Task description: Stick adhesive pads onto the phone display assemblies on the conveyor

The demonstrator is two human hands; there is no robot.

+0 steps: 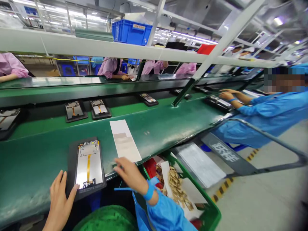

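Note:
An opened tablet-like device (pixel 89 165) lies in a black tray (pixel 72 160) on the green bench, its board and an orange ribbon showing. My left hand (pixel 61 194) rests at the tray's lower left, fingers apart, with the thumb at the device's lower left corner. Nothing is gripped in it. To the right of the tray, my right hand (pixel 128 175) hovers at the bench edge, fingers apart and slightly blurred, with nothing seen in it. Just above that hand lies a white sheet (pixel 125 141) with greyish strips on it.
Several similar devices (pixel 99 109) sit in black trays on the belt behind. A green crate (pixel 213 215) of scraps is below the bench edge at right. A person in blue (pixel 269 112) works farther right, near a chair (pixel 226 154). A slanted post (pixel 185 91) rises from the bench.

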